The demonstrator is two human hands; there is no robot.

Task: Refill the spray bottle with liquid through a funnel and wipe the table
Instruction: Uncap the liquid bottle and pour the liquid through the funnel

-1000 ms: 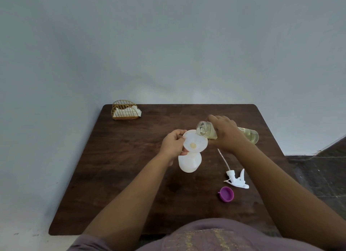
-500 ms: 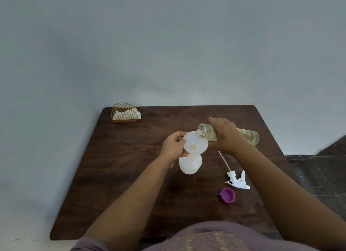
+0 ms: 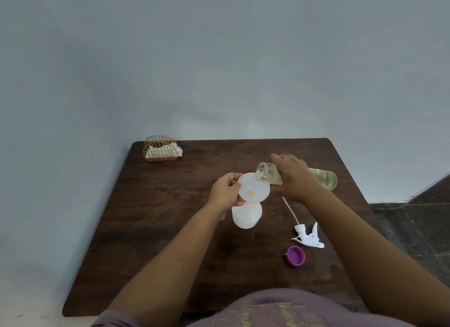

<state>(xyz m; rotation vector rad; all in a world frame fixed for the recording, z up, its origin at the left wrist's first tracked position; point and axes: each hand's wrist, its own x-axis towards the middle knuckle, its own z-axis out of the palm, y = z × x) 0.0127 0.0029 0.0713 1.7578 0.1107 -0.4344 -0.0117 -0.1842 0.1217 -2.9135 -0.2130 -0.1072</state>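
Brown table (image 3: pixel 155 229): left fingers (image 3: pixel 233 180) pinch one funnel (image 3: pixel 253 187); right fingers (image 3: pixel 280 161) grip one bottle (image 3: pixel 323 178).

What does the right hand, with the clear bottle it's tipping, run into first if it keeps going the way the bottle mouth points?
Probably the white funnel: the clear bottle in the right hand has its mouth at the funnel's rim. The left hand holding that rim comes next. Depth from one view is uncertain.
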